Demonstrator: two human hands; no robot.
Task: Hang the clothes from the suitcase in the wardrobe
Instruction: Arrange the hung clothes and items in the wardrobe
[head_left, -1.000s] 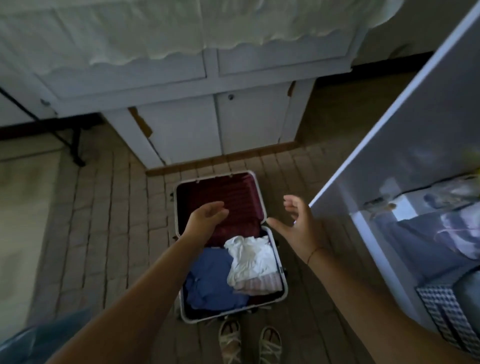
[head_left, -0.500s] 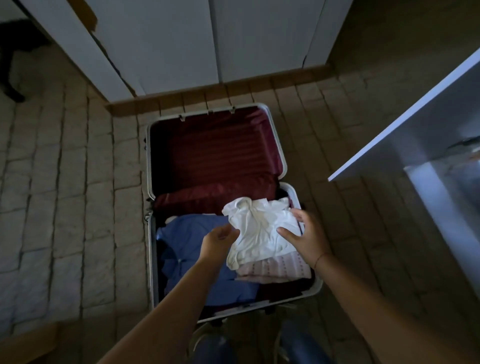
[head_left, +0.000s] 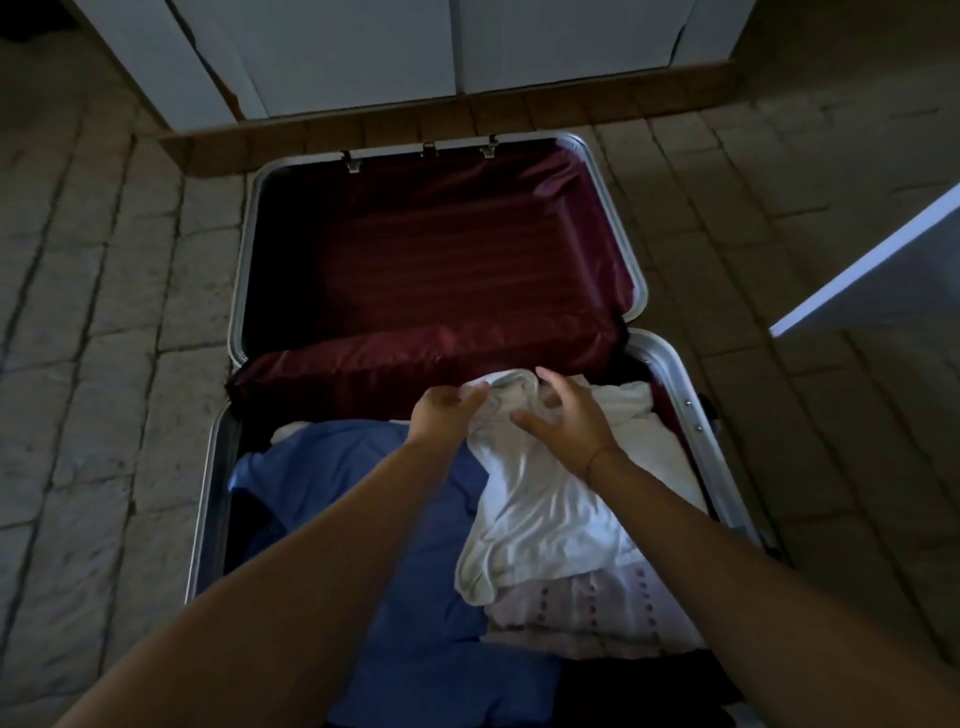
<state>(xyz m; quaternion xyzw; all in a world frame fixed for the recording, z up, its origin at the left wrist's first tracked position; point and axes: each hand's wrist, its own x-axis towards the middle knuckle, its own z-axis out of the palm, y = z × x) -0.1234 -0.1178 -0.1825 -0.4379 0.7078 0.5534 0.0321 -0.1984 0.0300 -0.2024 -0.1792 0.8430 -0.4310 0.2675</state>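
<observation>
We are facing one suitcase (head_left: 675, 374) holding three garments (head_left: 415, 493). Our left hand (head_left: 447, 415) is pinching the white top (head_left: 535, 509); our right hand (head_left: 569, 423) is touching it, grip unclear.

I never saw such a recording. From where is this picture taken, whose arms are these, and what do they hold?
There is no machine: a person wears a camera on the head, so you look down along their own arms. On the tiled floor lies an open suitcase with dark red lining. Inside are a blue garment, a white garment and, under it, a pink patterned garment. The left hand pinches the white garment's top edge; the right hand rests on it, fingers spread, grip unclear.
</observation>
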